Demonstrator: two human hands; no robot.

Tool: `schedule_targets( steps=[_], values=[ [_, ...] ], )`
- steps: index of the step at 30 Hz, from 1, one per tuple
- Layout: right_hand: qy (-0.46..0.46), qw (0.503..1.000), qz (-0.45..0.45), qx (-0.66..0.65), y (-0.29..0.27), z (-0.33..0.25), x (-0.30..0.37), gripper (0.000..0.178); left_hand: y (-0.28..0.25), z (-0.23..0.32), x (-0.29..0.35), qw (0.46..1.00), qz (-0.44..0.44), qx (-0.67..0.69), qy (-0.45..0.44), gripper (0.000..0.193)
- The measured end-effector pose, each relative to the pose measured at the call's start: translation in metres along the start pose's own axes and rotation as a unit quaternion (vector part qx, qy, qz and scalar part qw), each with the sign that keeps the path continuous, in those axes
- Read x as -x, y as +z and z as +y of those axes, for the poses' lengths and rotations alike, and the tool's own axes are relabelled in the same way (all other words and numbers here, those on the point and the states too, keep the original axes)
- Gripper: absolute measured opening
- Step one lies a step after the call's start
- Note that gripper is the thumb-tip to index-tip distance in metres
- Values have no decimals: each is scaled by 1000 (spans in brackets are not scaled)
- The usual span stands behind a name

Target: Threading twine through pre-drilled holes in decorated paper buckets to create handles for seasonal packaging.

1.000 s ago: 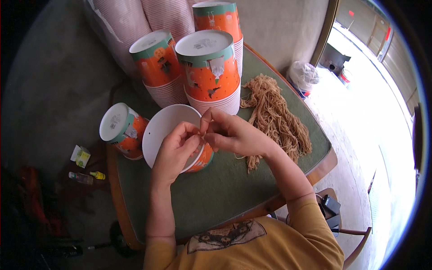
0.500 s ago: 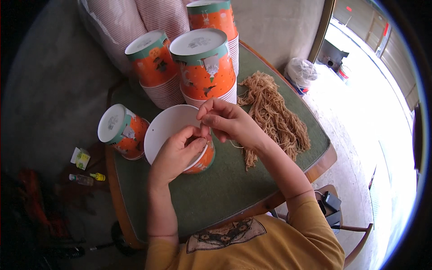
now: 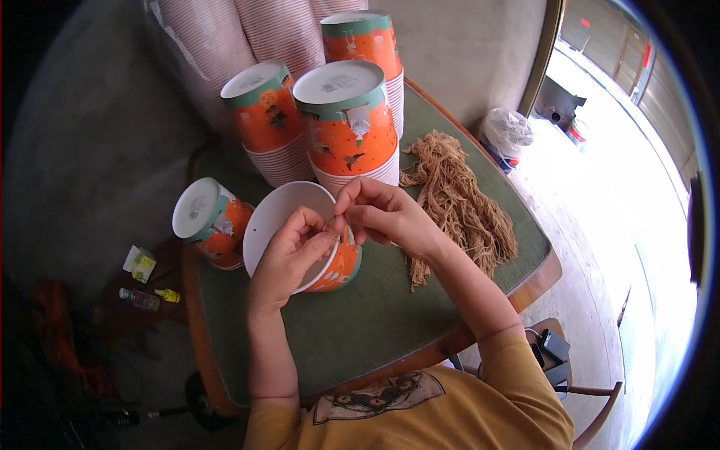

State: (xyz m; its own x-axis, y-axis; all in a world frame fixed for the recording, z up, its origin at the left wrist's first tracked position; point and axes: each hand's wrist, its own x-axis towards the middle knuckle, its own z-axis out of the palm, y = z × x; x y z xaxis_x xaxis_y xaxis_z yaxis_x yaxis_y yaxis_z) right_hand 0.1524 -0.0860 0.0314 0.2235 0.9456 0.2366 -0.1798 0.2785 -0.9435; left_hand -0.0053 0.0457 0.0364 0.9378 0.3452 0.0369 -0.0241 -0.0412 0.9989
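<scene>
A paper bucket, orange and green outside and white inside, lies tipped on the table with its mouth toward me and a small hole in its wall. My left hand is at the bucket's near right rim, thumb and index finger pinched together. Close against it, my right hand also pinches. Between the fingertips runs what looks like a thin tan cord, mostly hidden by the fingers. Right of my right hand lies a loose bundle of tan cords.
Upside-down bucket stacks stand at the back of the green-topped table. One more bucket stands at the left. Wrapped pale stacks rise behind. A small stool holding dark devices stands at the lower right.
The view has shifted slightly, so everything sits a little lower. My right fingertips have come down and closed in against the left fingertips at the rim.
</scene>
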Motion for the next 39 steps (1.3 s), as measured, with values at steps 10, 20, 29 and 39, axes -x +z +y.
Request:
schedule_targets(
  steps=[10,20,29,39],
  values=[
    [-158,931,-1,330,1,-1,2,10,-6,-1,1,999,7,30,14,4],
    [-195,882,34,428,8,6,3,12,-6,-1,-1,999,19,31,22,6],
    [-149,910,40,384,17,4,5,10,-5,-1,0,997,29,65,-1,6],
    [-180,902,30,392,10,5,3,15,-7,-2,-1,994,24,109,-4,7]
  ],
)
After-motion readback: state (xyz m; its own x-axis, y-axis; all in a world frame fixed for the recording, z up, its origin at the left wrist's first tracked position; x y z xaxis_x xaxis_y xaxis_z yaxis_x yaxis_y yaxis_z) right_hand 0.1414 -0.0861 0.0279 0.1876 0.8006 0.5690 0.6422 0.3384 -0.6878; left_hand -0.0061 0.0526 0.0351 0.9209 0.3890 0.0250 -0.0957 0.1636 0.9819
